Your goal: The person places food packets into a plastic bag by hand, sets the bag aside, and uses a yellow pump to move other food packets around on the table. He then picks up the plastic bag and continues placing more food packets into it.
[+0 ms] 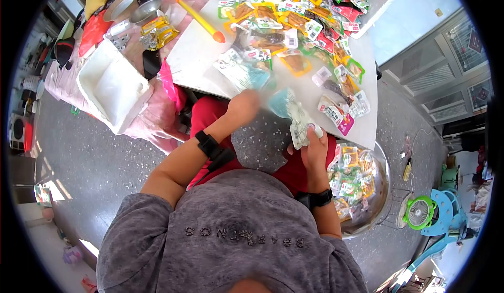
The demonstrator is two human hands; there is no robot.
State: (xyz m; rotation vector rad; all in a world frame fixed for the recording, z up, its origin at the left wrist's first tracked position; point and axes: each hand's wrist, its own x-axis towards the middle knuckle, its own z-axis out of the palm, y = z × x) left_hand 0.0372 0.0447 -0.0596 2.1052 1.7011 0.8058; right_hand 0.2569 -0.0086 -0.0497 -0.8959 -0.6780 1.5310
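My right hand is closed around the lower end of a clear plastic packet with green-and-white print. Its bluish upper end points up and left, over the table's front edge. My left hand is curled into a blurred fist at that edge. Just above it, a similar clear packet with a blue end lies over the table, smeared; whether my fingers grip it is hidden. Several sealed snack packets are spread on the white table beyond my hands. Nearer my right hand are more packets.
Behind the spread, a white tray is heaped with packets. A metal basin of packets stands low at my right. On the pink cloth at left is a white foam box. An orange-and-yellow stick lies at the table's left edge.
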